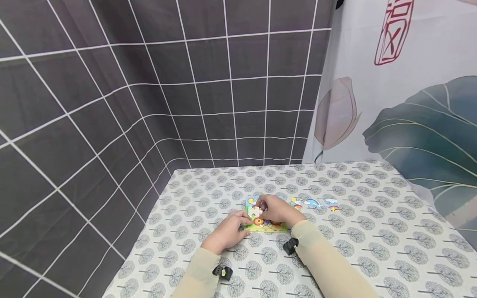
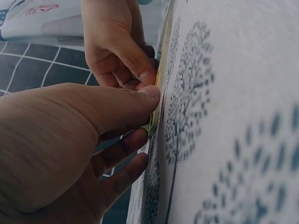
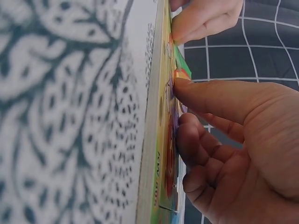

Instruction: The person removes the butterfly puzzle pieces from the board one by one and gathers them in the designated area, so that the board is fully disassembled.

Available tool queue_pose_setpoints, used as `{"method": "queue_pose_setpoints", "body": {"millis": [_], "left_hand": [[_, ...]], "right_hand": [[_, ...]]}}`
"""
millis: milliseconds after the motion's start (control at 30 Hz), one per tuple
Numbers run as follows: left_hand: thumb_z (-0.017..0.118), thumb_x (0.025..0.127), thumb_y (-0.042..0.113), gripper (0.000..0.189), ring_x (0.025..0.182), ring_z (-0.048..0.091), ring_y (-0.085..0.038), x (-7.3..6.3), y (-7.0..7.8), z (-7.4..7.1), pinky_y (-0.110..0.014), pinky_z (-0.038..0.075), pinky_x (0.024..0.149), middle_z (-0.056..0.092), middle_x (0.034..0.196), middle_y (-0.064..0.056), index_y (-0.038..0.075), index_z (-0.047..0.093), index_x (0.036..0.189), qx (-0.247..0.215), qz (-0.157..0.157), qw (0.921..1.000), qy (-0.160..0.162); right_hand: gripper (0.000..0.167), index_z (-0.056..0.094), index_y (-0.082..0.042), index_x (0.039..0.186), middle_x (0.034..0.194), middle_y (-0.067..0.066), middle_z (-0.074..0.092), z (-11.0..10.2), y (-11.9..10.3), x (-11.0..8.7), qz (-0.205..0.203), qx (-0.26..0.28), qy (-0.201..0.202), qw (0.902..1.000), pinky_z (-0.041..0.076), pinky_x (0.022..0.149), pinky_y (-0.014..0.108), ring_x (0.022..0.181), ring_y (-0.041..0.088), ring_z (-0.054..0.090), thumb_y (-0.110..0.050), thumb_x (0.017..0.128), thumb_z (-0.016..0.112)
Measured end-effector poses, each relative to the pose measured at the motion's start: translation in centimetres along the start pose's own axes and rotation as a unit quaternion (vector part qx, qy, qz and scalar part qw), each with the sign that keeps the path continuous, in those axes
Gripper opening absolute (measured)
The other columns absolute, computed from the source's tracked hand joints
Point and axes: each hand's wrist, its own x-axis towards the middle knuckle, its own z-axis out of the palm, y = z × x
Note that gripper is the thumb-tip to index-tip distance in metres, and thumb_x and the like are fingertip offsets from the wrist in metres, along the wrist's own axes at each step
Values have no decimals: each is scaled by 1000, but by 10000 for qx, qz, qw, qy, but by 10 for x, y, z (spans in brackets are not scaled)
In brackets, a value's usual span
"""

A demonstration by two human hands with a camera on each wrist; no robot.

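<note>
A small, brightly coloured jigsaw puzzle point(image 1: 266, 229) lies flat on the table, with a pale patch showing near its left side in the head view. My right hand point(image 1: 277, 209) is over the puzzle and pinches a puzzle piece point(image 3: 183, 64), green and orange, which stands tilted up from the board in the right wrist view. The hand covers part of the picture. At the puzzle's left edge, my left hand point(image 1: 229, 231) touches the board with fingertips and thumb, its fingers relaxed. In the left wrist view, the left thumb point(image 2: 150, 92) is close below the right hand's fingers.
Several loose puzzle pieces point(image 1: 313, 203) lie in a row right of the puzzle. A tree-patterned cloth point(image 1: 257, 269) covers the table. Behind and to the left hangs a dark grid curtain point(image 1: 208, 99); a pale floral curtain point(image 1: 346, 124) hangs at the right.
</note>
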Motion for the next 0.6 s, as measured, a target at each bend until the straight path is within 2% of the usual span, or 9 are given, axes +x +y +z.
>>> {"method": "queue_pose_setpoints", "body": {"millis": [167,400,600], "left_hand": [[78,94,21,35,130,54,-15,0,1,-1,-38,43,117,62,130,11,15,75,129,-29,-2,10000,-12],[77,96,20,33,131,53,-15,0,0,0,-37,43,118,61,131,11,16,75,129,-4,-28,10000,-29],[76,96,18,33,132,53,-16,0,-1,1,-38,42,119,62,132,10,17,75,129,21,-14,10000,-27]], "right_hand": [[30,70,-15,106,84,-1,61,1,2,1,4,68,130,9999,53,66,32,71,16,58,5,85,77],[27,69,-16,102,83,-3,60,3,2,2,-14,-42,324,9995,52,68,32,73,14,56,1,84,80],[23,70,-15,104,83,-4,61,2,0,2,19,-105,304,9995,53,71,32,74,13,57,0,88,77]]}}
